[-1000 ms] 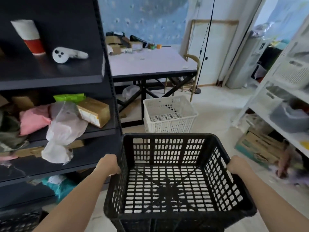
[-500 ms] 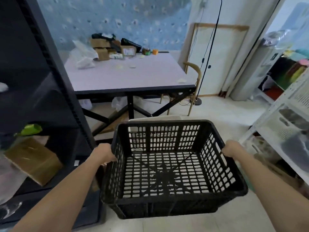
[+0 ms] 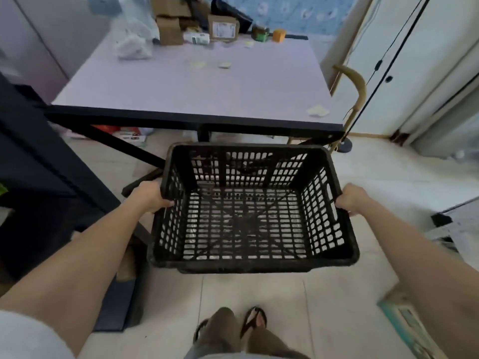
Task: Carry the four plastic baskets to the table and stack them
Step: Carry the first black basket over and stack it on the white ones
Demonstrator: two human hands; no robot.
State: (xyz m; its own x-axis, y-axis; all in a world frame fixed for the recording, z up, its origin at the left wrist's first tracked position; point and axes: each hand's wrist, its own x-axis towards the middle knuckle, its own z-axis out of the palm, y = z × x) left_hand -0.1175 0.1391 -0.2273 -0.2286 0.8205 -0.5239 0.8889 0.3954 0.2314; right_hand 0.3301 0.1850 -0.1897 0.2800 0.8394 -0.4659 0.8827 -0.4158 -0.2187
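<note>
The black basket (image 3: 248, 208) hangs in the air above the floor, just near of the table (image 3: 197, 84). The left hand (image 3: 149, 196) grips its left rim and the right hand (image 3: 351, 199) grips its right rim, fingers curled over the edges. Boxes (image 3: 171, 24) sit at the table's far edge.

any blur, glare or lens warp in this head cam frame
Head view: wide-angle warp leans the white panels at right outward; the black basket, the left hand and the right hand gripping it are fairly sharp; the cardboard boxes at the far side of the table are soft; the teal box at lower right is smeared; light is soft and even, no glare.
</note>
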